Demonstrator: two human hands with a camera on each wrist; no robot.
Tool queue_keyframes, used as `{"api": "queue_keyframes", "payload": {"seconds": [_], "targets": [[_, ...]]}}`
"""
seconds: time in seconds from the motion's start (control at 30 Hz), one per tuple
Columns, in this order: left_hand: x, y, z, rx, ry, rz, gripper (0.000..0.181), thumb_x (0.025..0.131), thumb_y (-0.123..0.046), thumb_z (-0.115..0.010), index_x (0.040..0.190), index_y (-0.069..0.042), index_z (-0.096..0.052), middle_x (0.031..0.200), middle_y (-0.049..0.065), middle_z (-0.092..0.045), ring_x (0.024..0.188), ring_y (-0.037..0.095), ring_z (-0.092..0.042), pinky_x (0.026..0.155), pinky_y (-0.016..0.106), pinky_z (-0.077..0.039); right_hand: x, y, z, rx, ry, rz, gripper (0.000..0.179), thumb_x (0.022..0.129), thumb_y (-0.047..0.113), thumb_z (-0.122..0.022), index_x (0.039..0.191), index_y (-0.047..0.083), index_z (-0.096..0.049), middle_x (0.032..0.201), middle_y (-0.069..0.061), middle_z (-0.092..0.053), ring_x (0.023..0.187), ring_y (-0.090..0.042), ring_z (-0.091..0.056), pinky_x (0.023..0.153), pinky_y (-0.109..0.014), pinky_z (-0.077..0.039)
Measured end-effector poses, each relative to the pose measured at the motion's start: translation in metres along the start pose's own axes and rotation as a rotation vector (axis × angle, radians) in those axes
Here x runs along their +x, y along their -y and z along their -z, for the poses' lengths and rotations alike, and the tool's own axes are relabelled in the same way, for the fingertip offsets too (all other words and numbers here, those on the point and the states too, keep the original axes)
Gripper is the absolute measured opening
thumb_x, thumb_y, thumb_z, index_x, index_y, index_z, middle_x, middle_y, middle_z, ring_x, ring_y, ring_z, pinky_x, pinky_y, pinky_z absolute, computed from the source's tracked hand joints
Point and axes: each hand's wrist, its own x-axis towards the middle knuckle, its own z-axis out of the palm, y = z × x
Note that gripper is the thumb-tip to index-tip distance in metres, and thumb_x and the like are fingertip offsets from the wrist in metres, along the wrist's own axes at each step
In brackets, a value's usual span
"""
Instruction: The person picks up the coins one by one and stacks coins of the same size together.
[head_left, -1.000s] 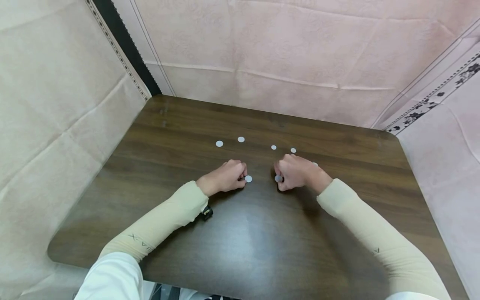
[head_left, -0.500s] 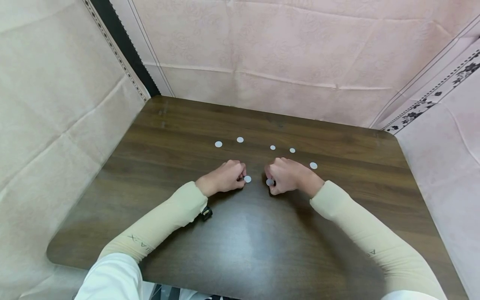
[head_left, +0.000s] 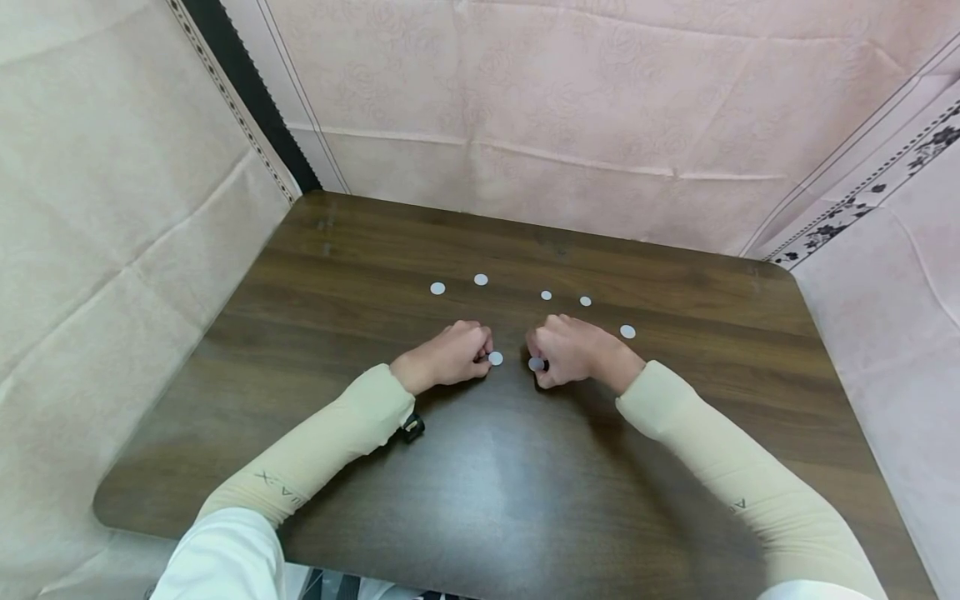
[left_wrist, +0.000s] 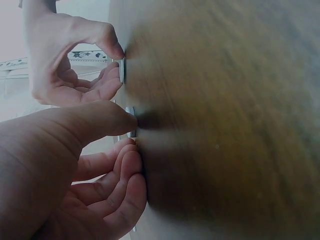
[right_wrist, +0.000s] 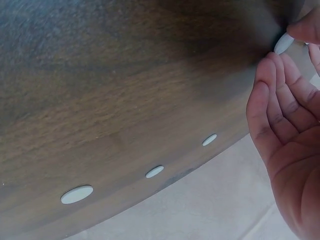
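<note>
Near the middle of the brown wooden table, my left hand pinches a small flat white disc by its edge between thumb and fingers. Facing it from the right, my right hand pinches another disc, greyer in the head view. A short gap separates the two discs. In the left wrist view, the left hand's disc lies flat at the tabletop, below the right hand's disc. Seen from the right wrist, the right hand holds its disc by the rim, close over the wood.
Beyond the hands lie several loose white discs: two at the back left, a disc and a disc; two smaller ones, a disc and a disc; and a disc by the right wrist. Pale cloth hangs behind the table.
My right hand has slid left and slightly nearer with its disc, narrowing the gap to the left hand. The disc by the right wrist has come into full view. My left hand stays put.
</note>
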Motion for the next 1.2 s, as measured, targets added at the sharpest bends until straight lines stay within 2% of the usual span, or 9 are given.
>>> {"api": "queue_keyframes", "payload": {"seconds": [0.1,0.27,0.43,0.6,0.73,0.83,1.0,1.2], "targets": [[-0.002,-0.001,0.001,-0.004,0.003,-0.006,0.012,0.095,-0.011,-0.072,0.103,-0.003,-0.068,0.096,0.006,-0.063,0.087,0.017,-0.058,0.080,0.030,-0.053,0.000,0.001,0.003,0.024,0.029,-0.016,0.018,0.082,0.017,-0.075,0.072,0.013,-0.061,0.054,0.012,-0.038,0.050,-0.004,-0.037,0.051,-0.022,-0.032],[-0.004,0.000,0.003,-0.007,0.007,-0.016,0.017,0.094,-0.013,-0.074,0.106,-0.002,-0.068,0.100,0.007,-0.064,0.092,0.020,-0.058,0.085,0.033,-0.053,-0.001,0.002,0.006,0.056,0.048,-0.038,0.011,0.084,0.017,-0.077,0.082,0.009,-0.069,0.056,0.011,-0.051,0.054,-0.004,-0.050,0.057,-0.023,-0.045],[-0.004,0.001,0.006,-0.016,-0.009,-0.011,0.021,0.092,-0.015,-0.073,0.108,-0.002,-0.068,0.102,0.008,-0.064,0.096,0.023,-0.058,0.088,0.035,-0.053,-0.001,0.002,0.007,0.084,0.047,-0.038,0.009,0.085,0.015,-0.077,0.082,0.009,-0.070,0.057,0.010,-0.055,0.056,-0.004,-0.053,0.060,-0.024,-0.048],[0.003,-0.003,0.008,0.000,-0.020,-0.032,0.027,0.091,-0.019,-0.073,0.111,-0.001,-0.066,0.102,0.008,-0.062,0.094,0.022,-0.057,0.085,0.034,-0.052,-0.003,0.001,0.007,0.091,0.030,-0.029,0.009,0.084,0.015,-0.077,0.084,0.008,-0.071,0.065,0.008,-0.062,0.059,-0.004,-0.056,0.062,-0.025,-0.051],[0.013,-0.011,0.008,0.027,-0.005,-0.068,0.030,0.091,-0.022,-0.073,0.112,-0.001,-0.065,0.103,0.008,-0.060,0.094,0.022,-0.056,0.084,0.034,-0.051,-0.004,-0.001,0.005,0.092,0.017,-0.019,0.008,0.085,0.014,-0.076,0.085,0.008,-0.071,0.067,0.006,-0.064,0.060,-0.004,-0.057,0.062,-0.025,-0.052],[0.020,-0.018,0.006,0.041,0.017,-0.085,0.030,0.092,-0.023,-0.074,0.111,-0.001,-0.065,0.103,0.008,-0.058,0.092,0.022,-0.054,0.082,0.033,-0.050,-0.005,-0.001,0.004,0.099,0.001,-0.006,0.008,0.084,0.012,-0.077,0.084,0.007,-0.070,0.065,0.008,-0.062,0.059,-0.002,-0.056,0.061,-0.023,-0.051],[0.029,-0.026,0.000,0.056,0.052,-0.083,0.029,0.093,-0.024,-0.076,0.110,-0.002,-0.065,0.102,0.007,-0.057,0.093,0.021,-0.052,0.079,0.033,-0.047,-0.004,-0.002,0.002,0.112,-0.012,-0.001,0.011,0.083,0.012,-0.077,0.076,0.007,-0.069,0.054,0.012,-0.049,0.053,-0.001,-0.044,0.055,-0.021,-0.041],[0.036,-0.031,-0.006,0.066,0.035,-0.112,0.027,0.091,-0.021,-0.079,0.109,-0.004,-0.068,0.106,0.008,-0.063,0.097,0.022,-0.055,0.087,0.038,-0.052,-0.004,-0.004,0.000,0.142,-0.034,0.004,0.012,0.081,0.011,-0.078,0.075,0.007,-0.069,0.054,0.015,-0.043,0.053,-0.001,-0.038,0.054,-0.020,-0.038]]}}
